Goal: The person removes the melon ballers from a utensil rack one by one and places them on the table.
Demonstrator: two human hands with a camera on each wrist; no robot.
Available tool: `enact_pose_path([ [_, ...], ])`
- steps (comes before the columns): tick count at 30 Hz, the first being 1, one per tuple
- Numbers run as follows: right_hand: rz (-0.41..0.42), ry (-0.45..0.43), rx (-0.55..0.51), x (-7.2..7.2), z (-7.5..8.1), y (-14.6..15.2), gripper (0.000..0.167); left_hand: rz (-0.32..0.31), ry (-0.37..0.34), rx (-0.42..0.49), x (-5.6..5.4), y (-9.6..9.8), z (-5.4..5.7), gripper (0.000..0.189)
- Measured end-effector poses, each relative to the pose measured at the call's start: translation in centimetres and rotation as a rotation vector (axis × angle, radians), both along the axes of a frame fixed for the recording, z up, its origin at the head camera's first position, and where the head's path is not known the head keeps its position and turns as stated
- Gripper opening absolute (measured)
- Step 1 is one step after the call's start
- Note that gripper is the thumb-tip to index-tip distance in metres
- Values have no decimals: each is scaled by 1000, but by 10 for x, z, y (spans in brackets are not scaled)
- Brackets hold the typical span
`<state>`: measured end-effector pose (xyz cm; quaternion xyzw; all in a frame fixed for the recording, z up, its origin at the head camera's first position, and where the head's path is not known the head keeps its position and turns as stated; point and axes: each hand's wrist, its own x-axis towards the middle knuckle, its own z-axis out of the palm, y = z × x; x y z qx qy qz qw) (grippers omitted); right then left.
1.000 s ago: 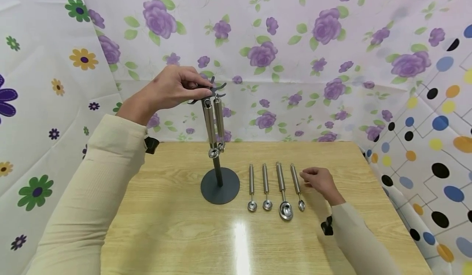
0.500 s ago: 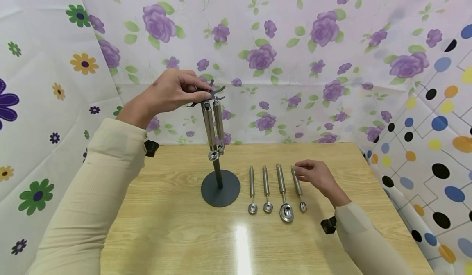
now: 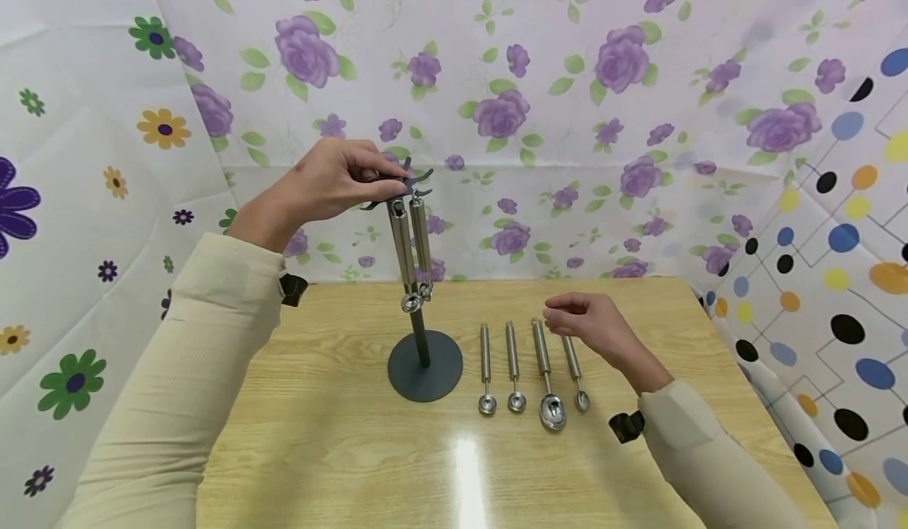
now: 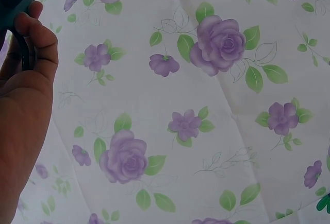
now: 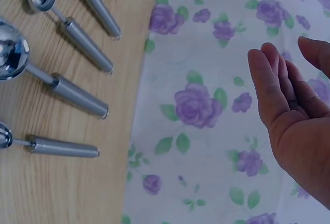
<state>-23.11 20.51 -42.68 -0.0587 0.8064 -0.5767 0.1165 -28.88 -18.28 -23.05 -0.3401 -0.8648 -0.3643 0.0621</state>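
My left hand (image 3: 333,178) pinches the hooked top of a dark utensil stand (image 3: 424,383) between thumb and fingers. Two steel scoops (image 3: 402,249) hang from its hooks, bowls down. To the right of the stand, several metal-handled scoops lie in a row: two small round melon ballers (image 3: 485,355) (image 3: 512,353), a large scoop (image 3: 552,412), and a small narrow-bowled scoop (image 3: 582,400). Over the handle ends of the two rightmost ones hovers my right hand (image 3: 592,325), covering part of the last handle. The right wrist view shows that hand (image 5: 291,98) holding nothing, thumb apart from extended fingers.
The scoops and stand are on a light wooden table (image 3: 340,450). Behind it hangs a purple-flowered cloth (image 3: 539,182), with a dotted cloth (image 3: 844,340) on the right and a flowered one (image 3: 106,221) on the left.
My right hand has moved left, from beside the rightmost scoop to above the handle ends of the last two. My left hand keeps its pinch on the stand's top.
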Motion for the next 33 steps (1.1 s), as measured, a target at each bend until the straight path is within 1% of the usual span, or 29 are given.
enact_pose_path([
  [4, 23, 1, -4, 0, 8, -9, 48, -1, 8, -6, -1, 0, 0, 20],
  [8, 46, 19, -4, -3, 18, -17, 46, -5, -2, 3, -1, 1, -1, 20],
  [17, 98, 73, -1, -7, 48, -36, 41, 1, 0, 4, -1, 1, -1, 20],
  [22, 106, 72, -4, -9, 58, -45, 41, 2, 6, 1, -1, 1, -1, 20],
  [27, 131, 91, -2, -10, 68, -56, 40, 9, 4, -5, 0, 0, 0, 20],
  [33, 162, 127, -10, -11, 86, -73, 38, 7, 9, -5, 1, 0, 0, 21],
])
